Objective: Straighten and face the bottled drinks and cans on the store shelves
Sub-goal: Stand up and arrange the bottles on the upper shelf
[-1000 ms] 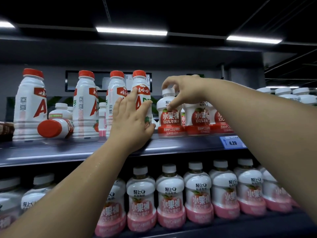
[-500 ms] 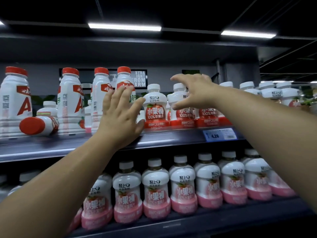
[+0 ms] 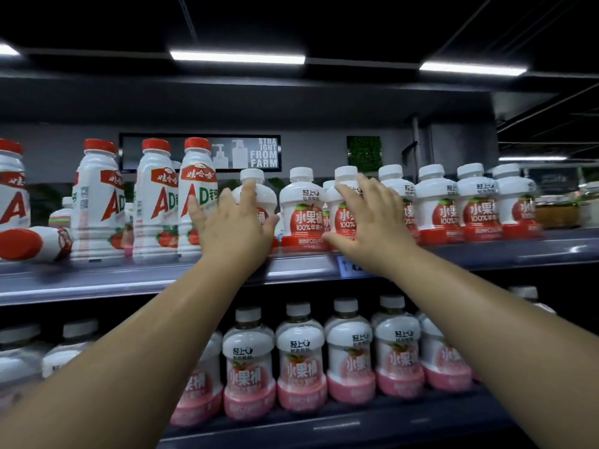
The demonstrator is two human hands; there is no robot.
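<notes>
**A:** Where does the work sit?

**B:** Right under your fingers. Your left hand (image 3: pixel 236 222) lies on the 1st bottle (image 3: pixel 264 197) with a red label, fingers (image 3: pixel 248 192) splayed wide and thumb against its right flank. Your right hand (image 3: pixel 369 222) covers the 3rd bottle (image 3: pixel 343 218) the same way, fingers (image 3: pixel 368 186) wide, gripping nothing that I can see.

**A:** And the axis?

**B:** Both stand upright, long axis running straight up past your fingertips. I judge any facing to be a twist about that line. The 2nd bottle (image 3: pixel 303 209) stands between your thumbs, label already out.

**A:** Room to move?

**B:** Tight.
- **Left of your left fingers:** an AD bottle (image 3: pixel 197 196) stands just beside.
- **Right of your right fingers:** more bottles (image 3: pixel 434 202) stand shoulder to shoulder.
- **Below your wrists:** the shelf (image 3: pixel 129 280) lip runs just under them, so I'd push back, not pull.
- **Far left of your fingers:** a fallen bottle (image 3: pixel 32 243) lies on its side, nearer your left hand.
</notes>
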